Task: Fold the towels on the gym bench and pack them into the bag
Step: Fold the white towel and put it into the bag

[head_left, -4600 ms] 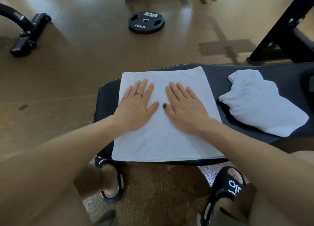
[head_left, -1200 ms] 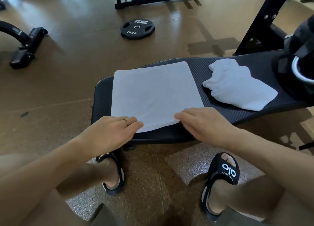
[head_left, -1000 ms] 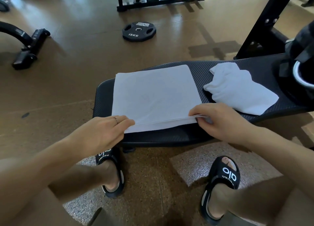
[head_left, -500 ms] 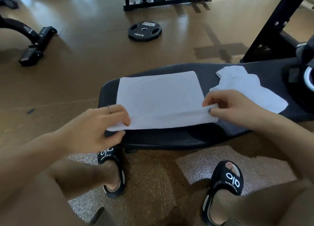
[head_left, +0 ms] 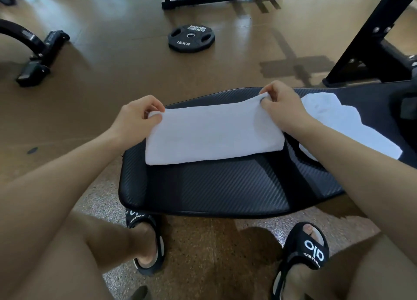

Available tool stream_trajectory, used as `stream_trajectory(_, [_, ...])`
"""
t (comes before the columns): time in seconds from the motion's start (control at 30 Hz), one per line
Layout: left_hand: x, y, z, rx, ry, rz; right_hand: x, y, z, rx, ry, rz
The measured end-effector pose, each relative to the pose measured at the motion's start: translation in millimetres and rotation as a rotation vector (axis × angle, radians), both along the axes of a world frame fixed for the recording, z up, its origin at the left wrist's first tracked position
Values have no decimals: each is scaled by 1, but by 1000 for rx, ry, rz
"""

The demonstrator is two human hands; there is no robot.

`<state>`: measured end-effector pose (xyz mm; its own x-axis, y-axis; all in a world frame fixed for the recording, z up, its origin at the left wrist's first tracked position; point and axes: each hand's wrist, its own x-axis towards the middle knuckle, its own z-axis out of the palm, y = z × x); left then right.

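White towel (head_left: 212, 134): lying doubled on black gym bench (head_left: 216, 186), smooth, rounded fold nearest.
Left hand (head_left: 135, 119): fingers pinching far-left corner.
Right hand (head_left: 282, 110): fingers pinching far-right corner.
Second towel (head_left: 343, 121): sitting crumpled, rightward.

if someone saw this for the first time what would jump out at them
First, the white towel in the middle of the black gym bench, folded over, with the left hand and right hand each pinching a far corner. Next, the second towel lying rumpled on the bench to the right. Beyond the bench, a black weight plate lies flat on the brown floor.
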<state>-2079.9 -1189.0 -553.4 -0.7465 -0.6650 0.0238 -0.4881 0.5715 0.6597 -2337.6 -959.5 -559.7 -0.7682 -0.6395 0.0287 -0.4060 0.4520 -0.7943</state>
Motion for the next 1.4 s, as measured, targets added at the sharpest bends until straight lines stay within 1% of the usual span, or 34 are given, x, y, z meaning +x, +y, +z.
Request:
stream_trajectory(0.13, [-16,-9,-3,4,-19,67,-5,-14,-4,70,23,-67])
stream_trajectory(0.3, [-18,-21,-9,58,-57,88,-8,-17,-11,149,52,-85])
stream_trajectory(0.57, [-24,-27,-4,53,-124,45,-1,-15,-12,213,132,-74])
stream_trajectory(0.7, [-26,-30,-2,68,-172,-20,-5,-16,-11,218,132,-104])
stream_trajectory(0.83, [-29,-30,-4,55,-199,-23,-11,-17,-12,222,112,-108])
stream_trajectory(1.1, [-32,-29,-11,19,-263,10,-16,-20,-16,256,113,-98])
stream_trajectory(1.27, [-31,-28,-13,-2,-250,17,-20,-21,-20,262,118,-108])
stream_trajectory(1.33, [-31,-28,-16,-49,-249,9,-18,-21,-21,265,154,-103])
stream_trajectory(1.4, [-31,-27,-20,-162,-284,10,-13,-20,-23,296,262,-95])
